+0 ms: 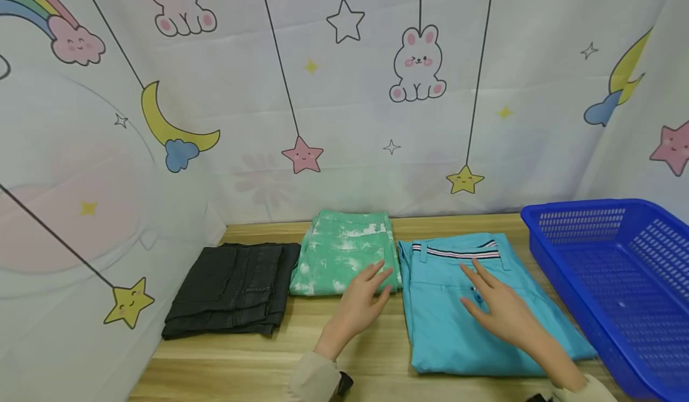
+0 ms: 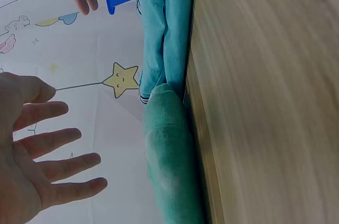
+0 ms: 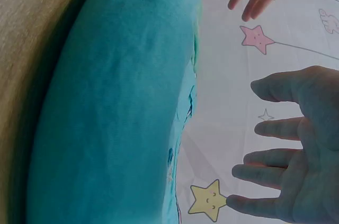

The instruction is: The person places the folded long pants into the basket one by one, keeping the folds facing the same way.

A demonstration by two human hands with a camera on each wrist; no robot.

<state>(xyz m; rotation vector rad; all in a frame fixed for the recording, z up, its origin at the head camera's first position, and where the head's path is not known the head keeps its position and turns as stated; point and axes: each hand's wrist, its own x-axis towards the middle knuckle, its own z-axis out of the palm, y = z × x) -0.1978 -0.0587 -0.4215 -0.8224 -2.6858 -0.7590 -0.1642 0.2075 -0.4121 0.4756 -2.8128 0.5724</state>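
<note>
Folded turquoise pants with a striped band inside the waist lie at the right of the table. Over them hovers my right hand, fingers spread and holding nothing. My left hand is just in front of folded green-and-white tie-dye pants, its fingers apart and nothing in them. At the left lie folded black jeans. The left wrist view shows the left hand with straight fingers, beside the green pants. In the right wrist view the right hand is spread above the turquoise pants.
A blue plastic basket with perforated sides stands at the right end of the wooden table. A white cloth backdrop printed with stars, moons and rabbits hangs behind and along both sides.
</note>
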